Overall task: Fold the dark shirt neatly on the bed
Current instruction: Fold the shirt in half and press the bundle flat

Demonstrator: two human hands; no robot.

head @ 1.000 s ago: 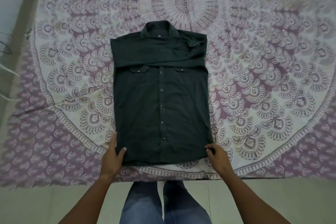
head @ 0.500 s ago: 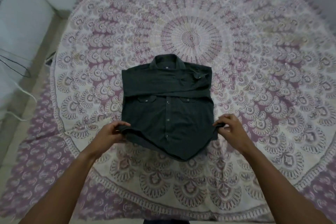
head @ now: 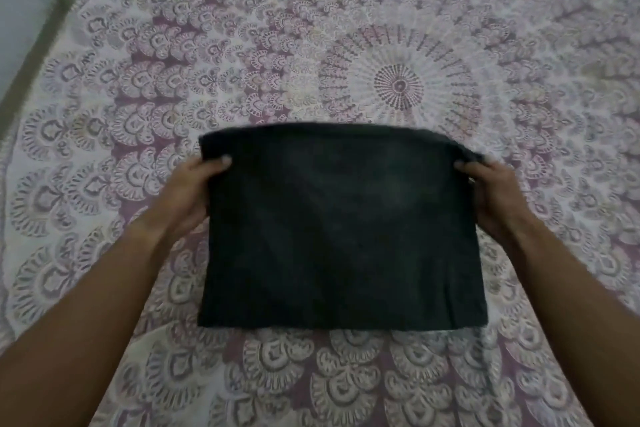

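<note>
Dim, even indoor light with soft blur and wide-angle bending.
The dark shirt (head: 341, 229) reads as a nearly flat black patch with a faint grey sheen between the left hand (head: 188, 196) and right hand (head: 493, 194); both hands are slightly smeared. No hard shadows or glare fall on the bed cover (head: 138, 87), whose pattern curves and softens toward the frame edges beyond each hand.

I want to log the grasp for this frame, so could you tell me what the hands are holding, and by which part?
Both hold the dark shirt: the left hand pinches its far left corner, the right hand its far right corner.
</note>
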